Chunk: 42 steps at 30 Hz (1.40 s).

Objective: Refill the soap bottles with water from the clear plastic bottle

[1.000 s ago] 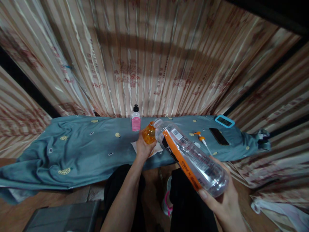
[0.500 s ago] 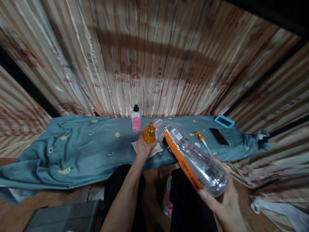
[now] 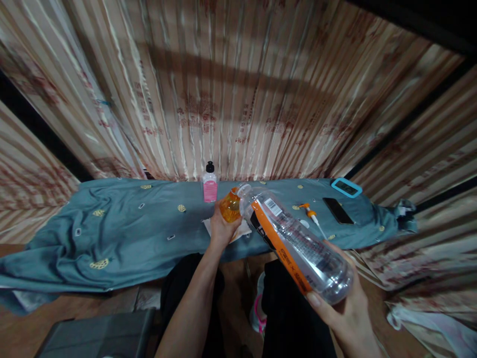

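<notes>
My left hand (image 3: 222, 229) is closed around a small amber bottle (image 3: 230, 206) whose neck tilts up to the right. My right hand (image 3: 346, 303) grips the base of a large clear plastic bottle (image 3: 294, 241) with an orange and black label. This bottle slants down to the left, and its mouth meets the amber bottle's mouth. Whether liquid is passing between them I cannot tell. Below my left hand lies a white tissue (image 3: 242, 230). An orange-and-white pump top (image 3: 311, 215) with a thin tube rests on the cloth behind the clear bottle.
A pink-labelled bottle with a black cap (image 3: 210, 186) stands at the back of the blue-green cloth (image 3: 130, 228). At the right lie a dark phone (image 3: 338, 211) and a blue-framed digital clock (image 3: 346, 187). A grey box (image 3: 100, 333) sits lower left. Curtains (image 3: 223, 99) surround the cloth.
</notes>
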Motion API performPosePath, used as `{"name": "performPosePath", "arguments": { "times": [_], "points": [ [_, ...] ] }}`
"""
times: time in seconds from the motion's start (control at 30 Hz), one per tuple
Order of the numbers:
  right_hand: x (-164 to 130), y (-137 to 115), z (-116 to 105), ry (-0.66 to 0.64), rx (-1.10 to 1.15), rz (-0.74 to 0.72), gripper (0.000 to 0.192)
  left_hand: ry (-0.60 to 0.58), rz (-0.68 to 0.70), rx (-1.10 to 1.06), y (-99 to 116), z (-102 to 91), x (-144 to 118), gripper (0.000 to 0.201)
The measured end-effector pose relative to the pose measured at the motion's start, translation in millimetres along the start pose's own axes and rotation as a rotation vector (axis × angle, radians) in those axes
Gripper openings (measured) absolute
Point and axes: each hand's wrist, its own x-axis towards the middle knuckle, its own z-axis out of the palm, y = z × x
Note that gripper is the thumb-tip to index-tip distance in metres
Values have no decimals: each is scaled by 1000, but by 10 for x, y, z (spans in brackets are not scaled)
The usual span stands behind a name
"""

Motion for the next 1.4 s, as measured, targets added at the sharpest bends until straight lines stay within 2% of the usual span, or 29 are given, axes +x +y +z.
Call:
{"name": "performPosePath", "arguments": {
  "times": [1.4],
  "points": [
    [3, 20, -15, -2, 10, 11, 76, 0, 8, 8, 13, -15, 0, 67]
  ]
}}
